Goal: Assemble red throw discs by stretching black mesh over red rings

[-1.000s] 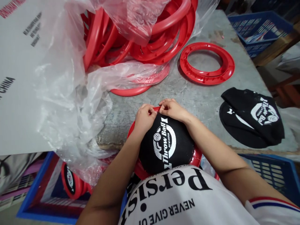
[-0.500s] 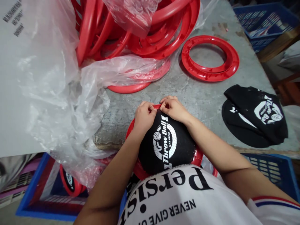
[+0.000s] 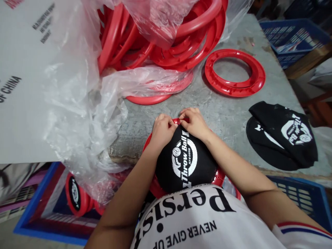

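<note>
A red plastic ring (image 3: 151, 183) rests against my body at the table's near edge, covered by a black mesh cloth (image 3: 184, 160) printed "Throw Ball". My left hand (image 3: 162, 130) and my right hand (image 3: 195, 123) are side by side at the ring's far rim. Both are closed, pinching the cloth's edge over the red rim. A loose red ring (image 3: 234, 72) lies flat on the grey table (image 3: 223, 110) beyond my right hand. A small heap of black printed cloths (image 3: 281, 135) lies to the right.
A pile of red rings (image 3: 166, 34) sits in a clear plastic bag (image 3: 85, 114) at the back left, beside a white carton (image 3: 23, 86). A blue crate (image 3: 38, 207) below left holds finished discs (image 3: 75, 193). More blue crates stand at right (image 3: 298, 197) and far right (image 3: 293, 34).
My hands stay pinched at the ring's far rim, with the fingers shifting slightly along the cloth edge. The view has moved a little.
</note>
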{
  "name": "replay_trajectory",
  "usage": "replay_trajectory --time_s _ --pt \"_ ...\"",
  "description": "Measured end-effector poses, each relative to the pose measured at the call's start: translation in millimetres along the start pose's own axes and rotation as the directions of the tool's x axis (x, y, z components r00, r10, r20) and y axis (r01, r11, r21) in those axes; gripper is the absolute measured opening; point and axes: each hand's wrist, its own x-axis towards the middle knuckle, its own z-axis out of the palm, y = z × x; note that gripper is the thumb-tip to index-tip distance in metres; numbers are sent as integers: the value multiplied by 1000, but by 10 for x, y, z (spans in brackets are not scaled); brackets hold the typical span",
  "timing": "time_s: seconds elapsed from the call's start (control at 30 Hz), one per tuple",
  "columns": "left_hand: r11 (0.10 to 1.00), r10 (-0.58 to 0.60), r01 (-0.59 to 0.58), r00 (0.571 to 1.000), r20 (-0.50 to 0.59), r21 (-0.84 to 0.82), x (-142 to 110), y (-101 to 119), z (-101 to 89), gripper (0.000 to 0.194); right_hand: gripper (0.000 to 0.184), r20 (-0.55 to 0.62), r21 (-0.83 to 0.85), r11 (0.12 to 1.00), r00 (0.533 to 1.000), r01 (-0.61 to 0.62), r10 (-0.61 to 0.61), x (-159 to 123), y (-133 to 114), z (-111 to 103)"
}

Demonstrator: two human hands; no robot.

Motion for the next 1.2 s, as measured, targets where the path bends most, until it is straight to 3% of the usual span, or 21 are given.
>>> replay_trajectory --time_s 0.07,0.13,0.23,0.6,0.97,1.2 --pt "1000 19 -19 1000 3 2 -10 -10 -6 14 22 -16 35 993 993 113 -113 -10 -33 5" --pt "999 39 -39 999 3 0 -14 -16 -10 13 25 76 49 986 984 158 -161 -2 -32 27" --pt "998 64 -64 998 20 -7 -16 -8 -24 14 12 183 38 989 972 142 -146 26 20 80" --pt "983 41 -66 989 145 170 -176 86 -253 9 14 140 76 990 981 121 -131 19 75 98" --pt "998 -44 43 999 -27 -41 -152 -79 -150 12 9 156 50 992 980 114 -120 20 28 72" --pt "999 -38 37 997 -65 -21 -173 -77 -130 15 6 189 37 998 980 56 -62 58 1 74"
